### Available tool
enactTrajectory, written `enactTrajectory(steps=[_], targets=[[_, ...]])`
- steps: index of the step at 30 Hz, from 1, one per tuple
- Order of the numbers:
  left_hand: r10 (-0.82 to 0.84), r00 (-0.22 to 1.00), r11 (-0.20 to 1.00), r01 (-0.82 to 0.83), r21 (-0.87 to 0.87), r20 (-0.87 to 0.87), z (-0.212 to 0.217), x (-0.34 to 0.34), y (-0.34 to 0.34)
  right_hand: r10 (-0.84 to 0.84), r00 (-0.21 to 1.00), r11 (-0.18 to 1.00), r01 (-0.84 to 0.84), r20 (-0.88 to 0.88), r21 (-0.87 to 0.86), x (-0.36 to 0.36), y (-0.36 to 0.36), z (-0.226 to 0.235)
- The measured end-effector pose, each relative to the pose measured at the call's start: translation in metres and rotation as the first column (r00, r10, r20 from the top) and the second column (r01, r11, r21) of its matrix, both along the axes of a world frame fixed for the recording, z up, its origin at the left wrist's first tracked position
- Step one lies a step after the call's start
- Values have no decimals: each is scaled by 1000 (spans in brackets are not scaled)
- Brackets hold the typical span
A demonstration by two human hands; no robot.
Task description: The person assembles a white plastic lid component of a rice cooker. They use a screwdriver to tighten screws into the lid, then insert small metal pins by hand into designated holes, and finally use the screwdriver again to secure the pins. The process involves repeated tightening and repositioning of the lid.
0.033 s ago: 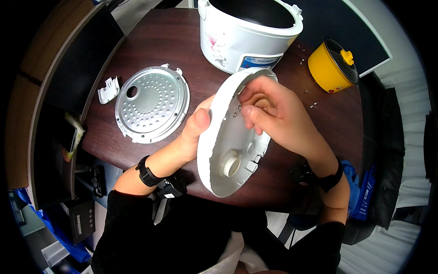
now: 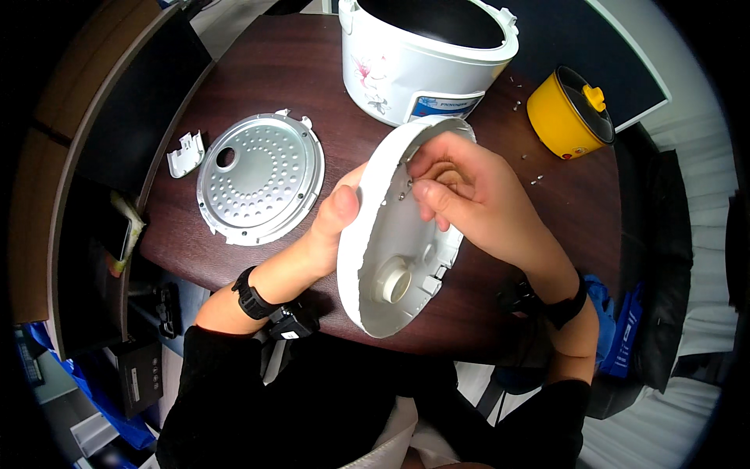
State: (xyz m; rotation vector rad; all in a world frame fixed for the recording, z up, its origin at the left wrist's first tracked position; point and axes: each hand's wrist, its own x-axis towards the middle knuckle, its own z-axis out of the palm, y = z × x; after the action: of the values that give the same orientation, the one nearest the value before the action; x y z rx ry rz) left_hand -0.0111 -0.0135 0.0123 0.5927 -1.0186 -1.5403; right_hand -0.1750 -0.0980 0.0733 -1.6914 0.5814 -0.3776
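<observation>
A white rice cooker lid shell point(image 2: 367, 234) is held up on edge above the table, its hollow inside facing right. My left hand point(image 2: 332, 223) grips it from the left, thumb on the outer rim and the other fingers hidden behind. My right hand point(image 2: 461, 184) reaches into the upper part of the shell with fingers curled and thumb pressed in. What those fingertips hold, if anything, is hidden. Small metal screws point(image 2: 403, 192) show beside them. A round, cream-coloured collar point(image 2: 396, 282) stands out from the shell's lower inside.
Behind stands the white rice cooker body point(image 2: 406, 70), lidless. A dimpled metal inner lid plate point(image 2: 262, 178) and a small white plastic piece point(image 2: 186, 155) lie at left. Loose screws point(image 2: 537, 180) are scattered near a yellow pot point(image 2: 566, 117) on the dark wood table point(image 2: 258, 62).
</observation>
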Motion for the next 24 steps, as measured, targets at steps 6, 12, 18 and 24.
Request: enactTrajectory(steps=[6,12,18,24], targets=[[31,999,998,-32,51,31,1,1,3,-71,997,994,69,-19,-79,-1,2,-2],[1,998,998,-5,-60,-68,-18,4,-3,-123,991,878,134,55,-459,-3,8,-13],[61,998,998,-62,-17,-27,-13,1,2,-135,984,684,177,115,-708,-3,12,-16],[36,998,998,-38,-45,-54,-22,4,-2,-135,986,591,163,103,-790,-2,14,-17]])
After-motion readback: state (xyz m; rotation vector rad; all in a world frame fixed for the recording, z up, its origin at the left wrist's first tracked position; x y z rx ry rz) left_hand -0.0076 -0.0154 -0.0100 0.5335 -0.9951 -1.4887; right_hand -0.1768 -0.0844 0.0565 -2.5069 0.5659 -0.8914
